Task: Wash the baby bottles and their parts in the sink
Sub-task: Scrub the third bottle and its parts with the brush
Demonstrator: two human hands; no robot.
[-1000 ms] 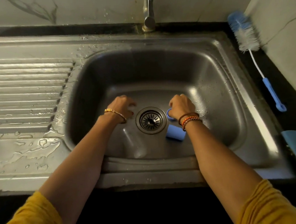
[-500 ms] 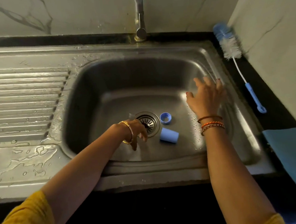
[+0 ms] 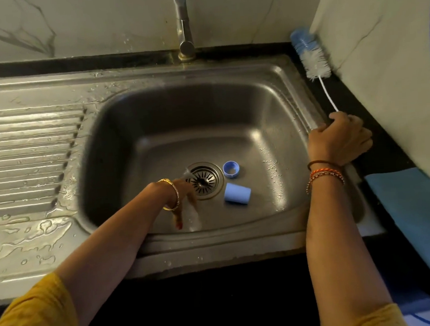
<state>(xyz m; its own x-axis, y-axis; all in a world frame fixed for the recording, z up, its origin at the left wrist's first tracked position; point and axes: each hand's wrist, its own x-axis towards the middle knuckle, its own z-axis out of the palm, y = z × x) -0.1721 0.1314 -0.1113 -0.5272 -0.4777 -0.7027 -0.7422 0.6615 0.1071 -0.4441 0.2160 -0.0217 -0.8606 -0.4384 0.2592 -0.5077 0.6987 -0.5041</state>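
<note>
Nearest us, left hand (image 3: 183, 198): we wrap it around a clear bottle (image 3: 192, 215) down in the basin, just left of the drain (image 3: 204, 181). The bottle is blurred and see-through, so we can't tell the exact finger wrap or which way its mouth points. We judge it's kept low in the sink (image 3: 143, 244) so drips stay inside.
Blue cap (image 3: 237, 193): lying on its side on the basin floor, just right of the drain, not touching either hand. Parked there, we judge, until its turn to be washed.
Blue ring (image 3: 231, 169): flat on the floor, open side up, just behind the cap and beside the drain rim. Same reason: loose parts wait inside the sink, away from the counter.
Right hand (image 3: 339, 139): we close it over the handle end of the bottle brush (image 3: 312, 59), on the sink's right rim by the wall. The handle itself is hidden under the fingers; only the white wire stem shows coming out of the grip.
Brush head: white and blue bristles rest on the dark counter in the far right corner, against the wall. We judge this is a pickup so we can scrub inside the bottle.
Blue cloth (image 3: 416, 212): on the counter right of the sink, near the right wrist.
Tap (image 3: 183, 25): at the back, centred; no stream visible, though the draining board on the left is wet.
</note>
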